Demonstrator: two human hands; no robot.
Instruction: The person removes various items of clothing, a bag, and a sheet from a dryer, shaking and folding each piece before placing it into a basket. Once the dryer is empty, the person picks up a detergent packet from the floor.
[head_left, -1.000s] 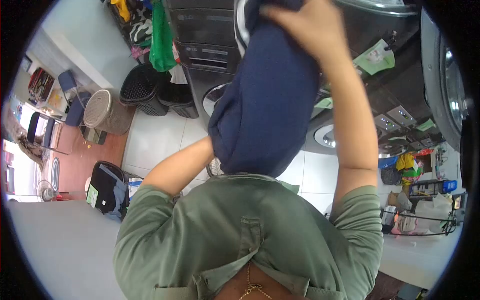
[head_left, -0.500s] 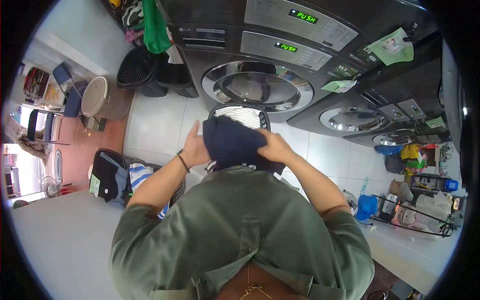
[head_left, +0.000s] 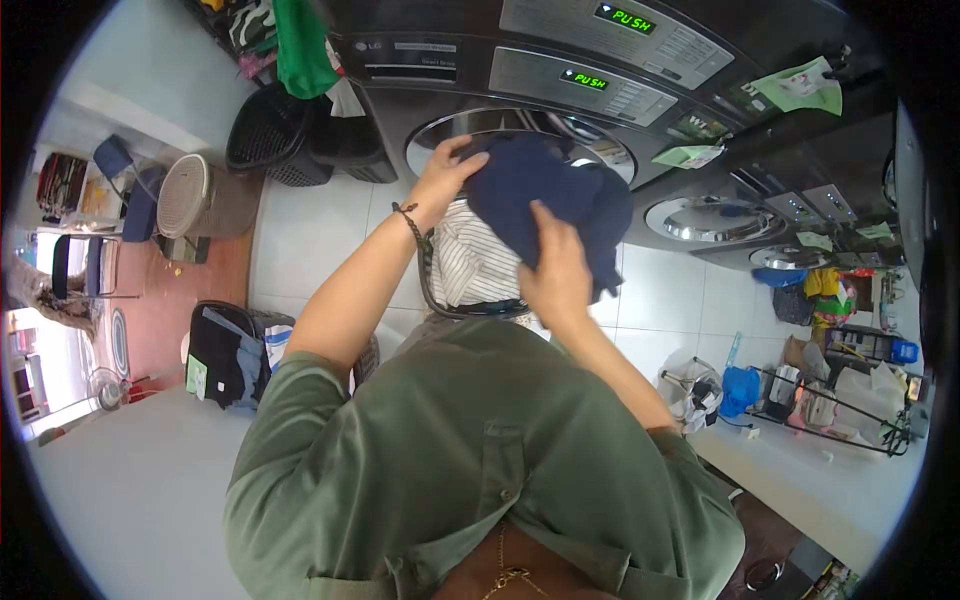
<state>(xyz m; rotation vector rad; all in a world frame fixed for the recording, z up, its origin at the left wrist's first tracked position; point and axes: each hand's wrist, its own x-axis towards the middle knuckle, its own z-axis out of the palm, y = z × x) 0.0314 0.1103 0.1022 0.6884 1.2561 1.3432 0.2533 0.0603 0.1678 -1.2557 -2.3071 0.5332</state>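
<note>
A dark navy garment [head_left: 560,190], kind not clear from its folds, is lifted over the right side of a black laundry basket [head_left: 430,285]. My left hand [head_left: 445,185] is at the garment's upper left edge, thumb and fingers closed on it, partly hidden by the cloth. On the lower middle of the cloth lies my right hand [head_left: 558,275], slightly blurred, fingers over the front and gripping it. Beneath, a white garment with dark stripes [head_left: 480,255] fills the basket, which stands before a front-loading washer [head_left: 425,140].
More dark machines, one with a round door [head_left: 690,225], line the right. Black baskets [head_left: 265,140] and a wicker hamper [head_left: 190,200] stand at left. A basket of clothes [head_left: 225,350] sits lower left. A wire rack [head_left: 840,410] holds items at right.
The navy garment has moved up and right, spread wider, uncovering the striped garment. My left hand has moved up and right onto its edge; my right hand has shifted slightly right.
</note>
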